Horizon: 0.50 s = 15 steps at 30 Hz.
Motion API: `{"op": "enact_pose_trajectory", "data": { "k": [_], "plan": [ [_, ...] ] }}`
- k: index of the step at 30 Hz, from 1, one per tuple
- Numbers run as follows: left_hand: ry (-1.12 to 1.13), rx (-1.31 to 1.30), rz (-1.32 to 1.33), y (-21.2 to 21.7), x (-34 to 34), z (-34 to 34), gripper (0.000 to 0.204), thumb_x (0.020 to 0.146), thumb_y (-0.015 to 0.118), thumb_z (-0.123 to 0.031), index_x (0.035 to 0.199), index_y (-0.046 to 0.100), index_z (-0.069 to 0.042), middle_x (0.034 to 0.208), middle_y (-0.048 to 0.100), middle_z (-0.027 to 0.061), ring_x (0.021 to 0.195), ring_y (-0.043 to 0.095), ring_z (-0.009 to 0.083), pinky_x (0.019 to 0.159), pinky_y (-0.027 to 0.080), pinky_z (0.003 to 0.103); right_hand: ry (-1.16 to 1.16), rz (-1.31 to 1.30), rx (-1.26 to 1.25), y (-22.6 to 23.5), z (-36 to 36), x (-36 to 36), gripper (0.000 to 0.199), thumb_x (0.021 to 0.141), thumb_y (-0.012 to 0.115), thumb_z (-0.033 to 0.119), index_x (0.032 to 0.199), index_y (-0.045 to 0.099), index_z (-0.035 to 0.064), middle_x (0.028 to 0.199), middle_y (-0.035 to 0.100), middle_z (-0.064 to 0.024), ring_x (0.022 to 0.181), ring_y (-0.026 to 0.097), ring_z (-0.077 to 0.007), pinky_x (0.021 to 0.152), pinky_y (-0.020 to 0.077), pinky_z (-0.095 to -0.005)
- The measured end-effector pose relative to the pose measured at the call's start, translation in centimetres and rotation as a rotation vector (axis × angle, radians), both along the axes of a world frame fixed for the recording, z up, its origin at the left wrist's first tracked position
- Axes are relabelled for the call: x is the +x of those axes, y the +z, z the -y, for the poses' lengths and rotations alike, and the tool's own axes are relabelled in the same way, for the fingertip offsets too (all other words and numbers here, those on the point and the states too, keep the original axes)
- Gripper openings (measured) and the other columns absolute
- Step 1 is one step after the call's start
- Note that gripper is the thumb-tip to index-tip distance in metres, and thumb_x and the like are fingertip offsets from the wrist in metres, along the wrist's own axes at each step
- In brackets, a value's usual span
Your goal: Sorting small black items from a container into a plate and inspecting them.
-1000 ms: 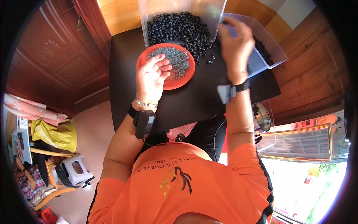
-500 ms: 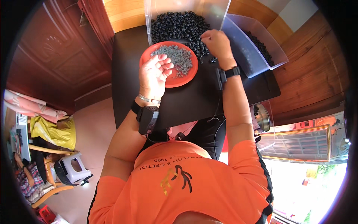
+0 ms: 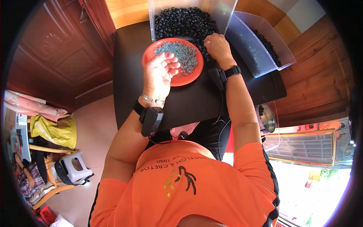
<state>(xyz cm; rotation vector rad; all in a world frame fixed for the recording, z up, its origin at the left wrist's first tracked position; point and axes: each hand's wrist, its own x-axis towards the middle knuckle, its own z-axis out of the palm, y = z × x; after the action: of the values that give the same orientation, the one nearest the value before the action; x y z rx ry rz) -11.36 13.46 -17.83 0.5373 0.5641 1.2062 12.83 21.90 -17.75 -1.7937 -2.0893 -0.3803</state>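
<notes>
Hands work over a black table (image 3: pixel 196 102); your left hand (image 3: pixel 160 73) hovers palm-up over the near-left rim of the red plate (image 3: pixel 151 56), fingers curled loosely inward and slightly apart; whether they pinch anything cannot be told. The plate holds a heap of small grey rings (image 3: pixel 181 56) at its centre. Your right hand (image 3: pixel 217 45) rests knuckles-up at the plate's far-right edge, touching the pile of black rings (image 3: pixel 185 20) that spills from the clear bin (image 3: pixel 227 15) at the table's far side; its fingers are tucked under and hidden, so their grip cannot be told. A second clear bin (image 3: pixel 261 53) with more black pieces lies just right of that hand.
</notes>
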Motion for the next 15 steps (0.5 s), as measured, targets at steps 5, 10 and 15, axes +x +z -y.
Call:
{"op": "enact_pose_trajectory", "data": {
  "k": [5, 10, 15],
  "plan": [
    [-0.005, 0.011, -0.051, 0.2, 0.3, 0.3, 0.025, 0.09, 0.049, -0.026, 0.093, 0.058, -0.003, 0.086, 0.062, 0.0082, 0.076, 0.06, 0.0186, 0.067, 0.047, 0.029, 0.44, -0.86, -0.242, 2.2, 2.0, -1.4, 0.015, 0.088, 0.061, 0.012, 0.098, 0.063, 0.0011, 0.091, 0.063, -0.0015, 0.086, 0.055, -0.0075, 0.079, 0.0442, -0.0229],
    [-0.089, 0.022, -0.079, 0.1, 0.4, 0.2, 0.027, 0.09, 0.049, -0.026, 0.093, 0.059, -0.001, 0.085, 0.062, 0.0089, 0.075, 0.059, 0.0179, 0.066, 0.046, 0.029, 0.771, -1.155, -0.536, 3.3, 4.3, -4.9, 0.017, 0.085, 0.063, 0.001, 0.101, 0.062, 0.0027, 0.094, 0.063, -0.0008, 0.092, 0.057, -0.0098, 0.087, 0.0457, -0.0252],
    [-0.111, 0.046, -0.075, -0.2, 0.4, 0.0, 0.027, 0.09, 0.049, -0.026, 0.092, 0.059, -0.002, 0.085, 0.062, 0.0089, 0.075, 0.058, 0.0177, 0.066, 0.046, 0.029, 0.888, -1.157, -0.485, 3.7, 5.0, -5.9, 0.025, 0.08, 0.067, -0.001, 0.104, 0.062, 0.0042, 0.097, 0.063, -0.0018, 0.095, 0.058, -0.012, 0.089, 0.0464, -0.0275]
  ]
}}
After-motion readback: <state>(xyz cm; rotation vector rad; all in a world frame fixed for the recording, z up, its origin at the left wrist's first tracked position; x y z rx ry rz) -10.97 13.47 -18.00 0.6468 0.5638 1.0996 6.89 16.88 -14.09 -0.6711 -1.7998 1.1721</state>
